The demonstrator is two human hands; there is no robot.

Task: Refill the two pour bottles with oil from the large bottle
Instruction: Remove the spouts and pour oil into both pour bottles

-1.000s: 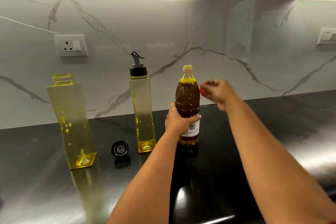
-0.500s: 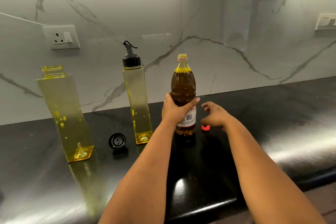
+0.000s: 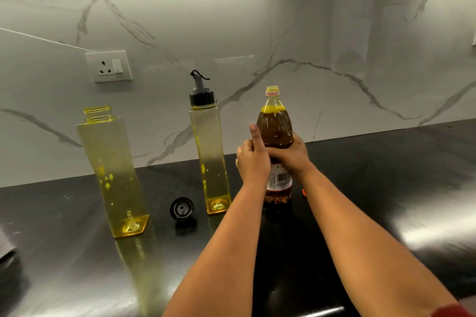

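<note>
Gripping the big oil bottle (image 3: 275, 134) w/ both hands, left hand (image 3: 252, 159) and right hand (image 3: 291, 156) had fingers wrapped round its middle as it stood uncapped on the counter (image 3: 386, 188). Likely the lift-to-pour step; next move needed a steady tilt over the open pour bottle (image 3: 113, 170) at left, since the capped pour bottle (image 3: 207, 152) wasn't ready yet.

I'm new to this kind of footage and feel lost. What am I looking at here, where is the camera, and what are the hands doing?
No machine here: a person wears a camera on the head, looking down at their own arms over a dark counter. Both hands, left hand and right hand, grip the large oil bottle, which stands on the counter with its top open. To its left stand two tall, nearly empty pour bottles: the open pour bottle, and the capped pour bottle with a black spout. A loose black cap lies between them.
</note>
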